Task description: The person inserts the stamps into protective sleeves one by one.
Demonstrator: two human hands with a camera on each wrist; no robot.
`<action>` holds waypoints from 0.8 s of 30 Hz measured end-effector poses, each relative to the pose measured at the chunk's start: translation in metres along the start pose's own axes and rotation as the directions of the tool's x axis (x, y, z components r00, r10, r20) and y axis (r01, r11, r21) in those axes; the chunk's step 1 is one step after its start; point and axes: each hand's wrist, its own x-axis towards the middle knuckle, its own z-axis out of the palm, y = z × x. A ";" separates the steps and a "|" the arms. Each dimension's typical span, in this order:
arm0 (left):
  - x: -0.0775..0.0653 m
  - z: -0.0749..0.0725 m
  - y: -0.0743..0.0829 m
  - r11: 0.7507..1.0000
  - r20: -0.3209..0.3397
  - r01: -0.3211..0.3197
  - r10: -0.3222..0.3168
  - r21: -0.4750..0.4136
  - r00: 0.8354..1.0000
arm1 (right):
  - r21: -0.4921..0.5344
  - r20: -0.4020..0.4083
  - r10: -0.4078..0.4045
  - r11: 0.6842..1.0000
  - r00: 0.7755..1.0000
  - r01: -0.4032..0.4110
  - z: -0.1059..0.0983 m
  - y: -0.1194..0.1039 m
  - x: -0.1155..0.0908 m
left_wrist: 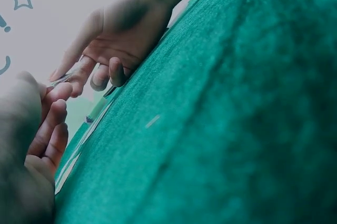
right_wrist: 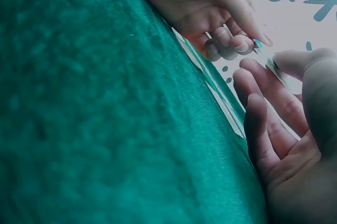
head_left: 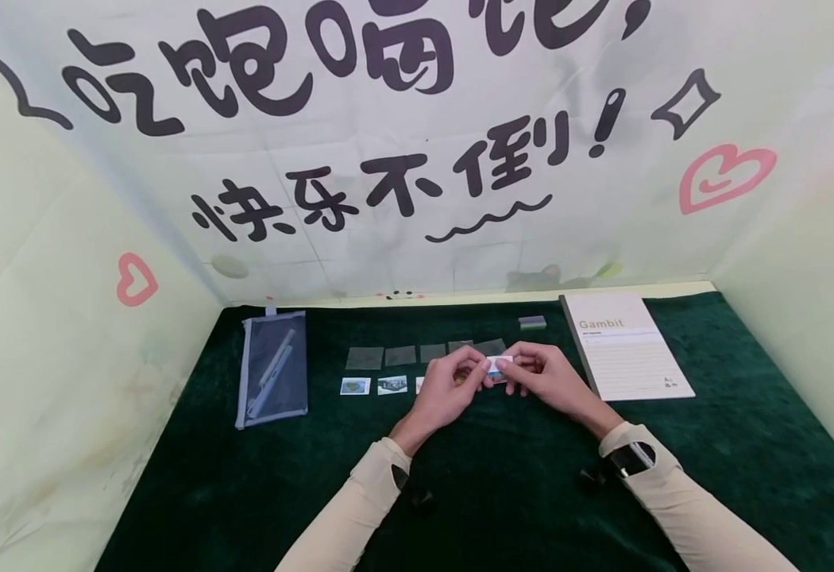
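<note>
Between both hands, above the dark green cloth, is a small stamp-sized picture card (head_left: 500,367). My left hand (head_left: 449,381) pinches its left edge with thumb and fingers. Its right side is pinched by my right hand (head_left: 549,380), thumb on the front. In the right wrist view the card (right_wrist: 274,66) appears nearly edge-on, so its picture cannot be read. Two similar cards, one (head_left: 355,386) with a green-blue picture and another (head_left: 391,385) greyish, lie left of my left hand, which partly covers a further one. Behind them runs a row of small clear sleeves (head_left: 364,358).
A zip pouch (head_left: 274,369) with pens inside lies at the left. On the right is a "Gambit" notepad (head_left: 627,349), close to my right forearm. A small dark-and-green block (head_left: 532,322) sits at the back. Printed fabric walls (head_left: 388,262) enclose the table's back and sides.
</note>
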 end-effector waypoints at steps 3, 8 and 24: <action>0.000 0.000 0.000 1.000 0.002 -0.004 0.004 0.002 1.000 | 0.000 -0.002 -0.008 1.000 1.000 0.008 0.000 -0.001 0.000; 0.000 0.000 -0.001 1.000 -0.001 -0.009 0.009 0.006 1.000 | -0.009 -0.019 -0.008 1.000 1.000 0.008 0.000 -0.004 -0.001; 0.001 0.001 -0.001 0.999 0.007 -0.029 0.030 -0.028 1.000 | 0.015 -0.039 -0.019 1.000 0.999 0.020 0.003 -0.010 -0.002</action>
